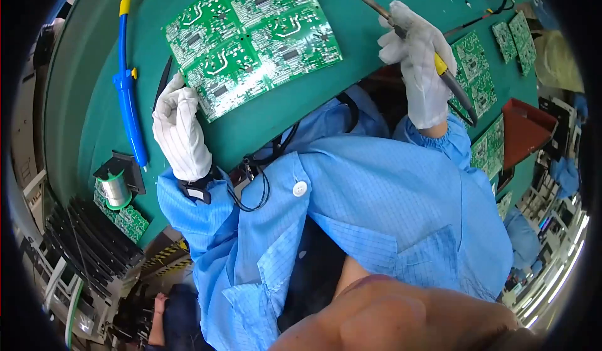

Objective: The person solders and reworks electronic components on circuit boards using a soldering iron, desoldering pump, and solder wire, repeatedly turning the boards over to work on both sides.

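My right hand (417,62), in a white glove, is closed around a soldering iron (442,65) with a yellow band. The iron's tip points up and left, above the table and apart from the boards. A large green circuit board panel (254,40) with several repeated sections lies tilted in front of me. My left hand (180,128), in a striped white glove, has its fingers curled at the panel's lower left edge and appears to grip it. A thin black object (163,82) shows beside those fingers; whether they touch it is unclear. A black strap (195,191) circles my left wrist.
On the green table (81,109), a blue desoldering pump (127,94) lies at left. Below it stands a solder spool (115,191) near small boards (130,223). More circuit boards (473,69) and a red tray (525,131) are at right. Another person's arm (157,323) shows at lower left.
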A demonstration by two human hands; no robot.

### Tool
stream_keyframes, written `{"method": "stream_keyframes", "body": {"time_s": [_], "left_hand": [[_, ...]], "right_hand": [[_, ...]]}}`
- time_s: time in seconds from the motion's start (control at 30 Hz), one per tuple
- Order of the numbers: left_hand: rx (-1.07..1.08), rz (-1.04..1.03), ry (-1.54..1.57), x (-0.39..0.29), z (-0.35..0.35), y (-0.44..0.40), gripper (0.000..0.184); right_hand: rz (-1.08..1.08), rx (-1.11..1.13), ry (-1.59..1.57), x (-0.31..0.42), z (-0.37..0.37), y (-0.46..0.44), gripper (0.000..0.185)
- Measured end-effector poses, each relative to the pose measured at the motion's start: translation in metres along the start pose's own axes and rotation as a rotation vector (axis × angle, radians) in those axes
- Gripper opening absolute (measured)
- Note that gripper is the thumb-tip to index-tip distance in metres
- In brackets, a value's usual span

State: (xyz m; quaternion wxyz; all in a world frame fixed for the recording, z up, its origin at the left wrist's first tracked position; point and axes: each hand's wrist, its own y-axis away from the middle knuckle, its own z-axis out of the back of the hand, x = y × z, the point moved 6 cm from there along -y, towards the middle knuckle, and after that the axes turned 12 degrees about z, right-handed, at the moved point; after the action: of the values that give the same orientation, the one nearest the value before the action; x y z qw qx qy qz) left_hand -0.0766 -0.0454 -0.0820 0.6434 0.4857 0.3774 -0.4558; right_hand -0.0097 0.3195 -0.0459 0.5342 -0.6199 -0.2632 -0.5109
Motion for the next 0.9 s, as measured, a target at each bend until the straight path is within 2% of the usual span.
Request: {"method": "stream_keyframes", "body": {"time_s": [0.13,0.2,0.27,0.4,0.6,0.77,0.87,0.9], "left_hand": [[-0.012,0.017,0.025,0.001,0.003,-0.001,0.040],[0.040,0.043,0.209,0.004,0.006,-0.003,0.036],[0.083,0.091,0.357,0.007,0.009,-0.005,0.028],[0.149,0.079,0.499,0.012,0.011,-0.007,0.030],[0.158,0.027,0.301,-0.005,0.011,0.000,0.036],[0.115,0.018,0.087,-0.011,0.019,0.005,0.038],[0.115,0.004,0.074,-0.009,0.021,0.005,0.038],[0.106,0.004,0.074,-0.008,0.020,0.005,0.037]], "right_hand": [[0.025,0.086,-0.060,0.002,-0.005,0.003,0.053],[-0.075,-0.016,-0.111,-0.002,-0.010,0.006,0.049],[-0.074,0.024,-0.120,-0.001,-0.015,0.006,0.048],[-0.118,0.013,-0.165,-0.001,-0.034,0.008,0.049],[-0.133,0.202,-0.095,0.010,-0.065,0.008,0.052],[-0.152,0.371,-0.120,0.020,-0.099,0.015,0.045],[-0.032,0.501,-0.128,0.027,-0.115,0.011,0.034],[0.111,0.506,-0.082,0.026,-0.115,0.010,0.031]]}}
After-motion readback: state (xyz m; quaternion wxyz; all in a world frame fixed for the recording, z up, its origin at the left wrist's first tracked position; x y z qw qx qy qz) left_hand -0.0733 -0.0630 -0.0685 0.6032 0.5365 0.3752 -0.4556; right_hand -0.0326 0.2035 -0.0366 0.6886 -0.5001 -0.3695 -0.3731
